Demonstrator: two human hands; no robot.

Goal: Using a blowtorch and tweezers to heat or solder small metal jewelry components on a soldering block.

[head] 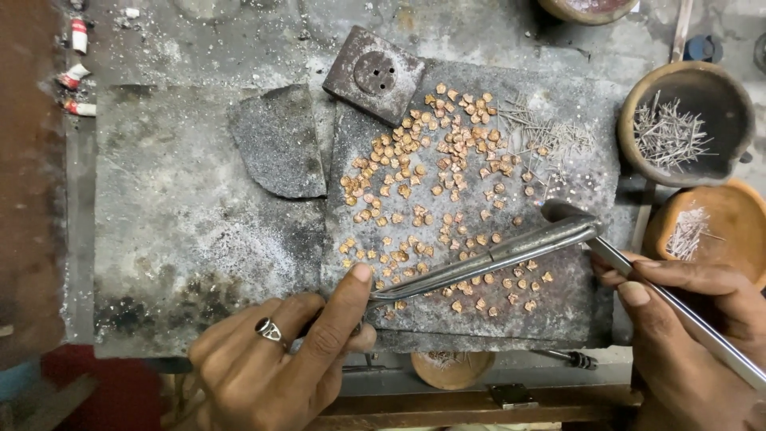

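Your left hand [279, 359] pinched long tweezers [487, 259] slanting up-right over the copper bits [435, 183], meeting the rod [678, 307] gripped in your right hand [686, 335].

Your left hand [275, 359], ring on one finger, pinches long tweezers [479, 263] that lie across a grey slab [574, 311] strewn with small copper pieces [435, 168]. Your right hand [694, 335] grips a metal blowpipe [638, 275], its tip meeting the tweezers' far end. Thin wire bits [546, 136] lie by the pieces; two clay bowls [686, 120] at right hold more.
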